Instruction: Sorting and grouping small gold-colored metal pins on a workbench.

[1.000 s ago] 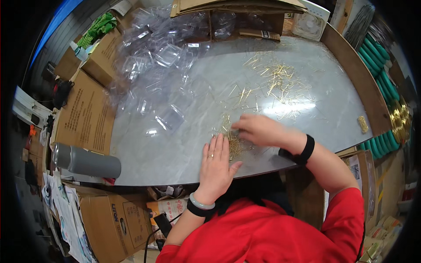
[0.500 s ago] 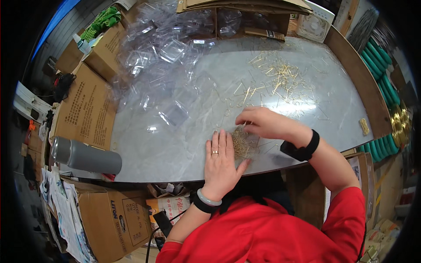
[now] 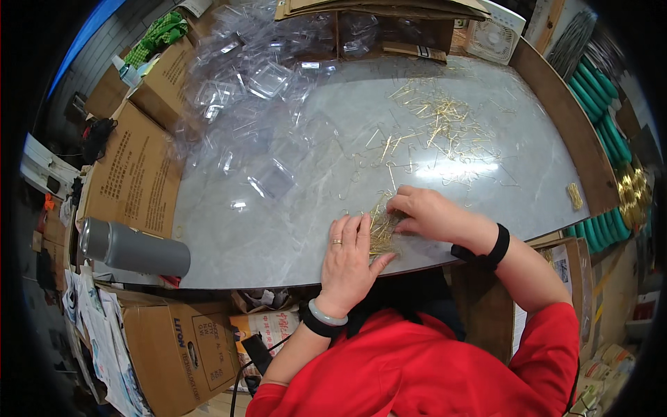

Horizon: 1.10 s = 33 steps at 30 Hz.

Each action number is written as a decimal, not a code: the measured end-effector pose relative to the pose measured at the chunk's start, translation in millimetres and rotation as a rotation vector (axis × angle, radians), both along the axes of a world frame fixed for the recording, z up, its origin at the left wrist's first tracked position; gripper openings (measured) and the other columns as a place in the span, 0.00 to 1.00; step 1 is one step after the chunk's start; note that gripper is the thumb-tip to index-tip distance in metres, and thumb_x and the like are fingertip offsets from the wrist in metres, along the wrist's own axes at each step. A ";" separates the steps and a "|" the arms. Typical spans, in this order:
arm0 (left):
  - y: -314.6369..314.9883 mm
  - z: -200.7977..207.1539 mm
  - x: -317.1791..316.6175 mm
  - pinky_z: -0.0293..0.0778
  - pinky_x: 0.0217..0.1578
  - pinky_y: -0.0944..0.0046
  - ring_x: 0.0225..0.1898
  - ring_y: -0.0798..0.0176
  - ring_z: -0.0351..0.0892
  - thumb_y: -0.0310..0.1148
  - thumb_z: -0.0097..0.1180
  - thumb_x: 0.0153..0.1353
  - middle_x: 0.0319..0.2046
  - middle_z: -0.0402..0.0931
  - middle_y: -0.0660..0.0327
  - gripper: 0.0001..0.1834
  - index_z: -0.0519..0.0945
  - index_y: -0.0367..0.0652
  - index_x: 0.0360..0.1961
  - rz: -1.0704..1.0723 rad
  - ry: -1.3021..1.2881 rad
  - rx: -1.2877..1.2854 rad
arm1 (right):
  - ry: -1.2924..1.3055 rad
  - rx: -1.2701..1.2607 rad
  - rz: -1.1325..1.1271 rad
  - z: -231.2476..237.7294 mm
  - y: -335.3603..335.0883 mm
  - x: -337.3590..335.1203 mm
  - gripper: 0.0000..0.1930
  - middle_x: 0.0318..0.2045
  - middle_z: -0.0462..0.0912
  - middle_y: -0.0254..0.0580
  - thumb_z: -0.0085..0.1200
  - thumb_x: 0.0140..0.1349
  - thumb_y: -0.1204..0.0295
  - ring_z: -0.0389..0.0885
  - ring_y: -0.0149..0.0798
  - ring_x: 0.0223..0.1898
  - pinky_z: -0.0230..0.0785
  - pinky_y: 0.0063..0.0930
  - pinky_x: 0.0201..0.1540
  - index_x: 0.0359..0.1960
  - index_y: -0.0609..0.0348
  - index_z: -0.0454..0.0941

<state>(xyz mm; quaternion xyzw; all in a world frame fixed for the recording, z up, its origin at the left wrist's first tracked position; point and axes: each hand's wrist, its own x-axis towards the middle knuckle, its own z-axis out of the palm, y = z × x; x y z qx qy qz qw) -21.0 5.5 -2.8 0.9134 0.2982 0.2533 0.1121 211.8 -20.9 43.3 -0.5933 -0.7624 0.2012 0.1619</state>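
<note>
A small heap of gold-coloured wire hooks (image 3: 381, 233) lies on the grey tabletop near its front edge, between my two hands. My left hand (image 3: 347, 254) rests flat with fingers stretched out along the heap's left side, its thumb angled across the near end. From the right, my right hand (image 3: 434, 214) reaches in with bent fingers closed on hooks at the heap's edge; the fingertips are partly hidden. Farther off, many more hooks (image 3: 445, 115) are scattered loosely over the table, some trailing close to the heap.
Clear plastic cases (image 3: 267, 80) pile up at the far left. A grey bottle (image 3: 139, 248) lies on its side at the left edge, beside a cardboard box (image 3: 139, 174). A small white fan (image 3: 495, 36) stands far right. A wooden border (image 3: 570, 125) runs along the right, near a small hook bundle (image 3: 574, 197).
My right hand has moved slightly nearer and to the right, its fingers drawn in at the heap. The heap looks narrower. My left hand has shifted only a little.
</note>
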 end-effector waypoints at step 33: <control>2.9 -0.1 -2.9 0.59 0.70 0.42 0.67 0.41 0.65 0.43 0.66 0.61 0.63 0.69 0.48 0.38 0.68 0.34 0.67 -0.060 -0.051 -0.023 | 0.011 0.315 -0.209 -2.9 -50.6 -8.2 0.12 0.41 0.81 0.46 0.62 0.59 0.73 0.79 0.53 0.45 0.74 0.41 0.50 0.45 0.58 0.83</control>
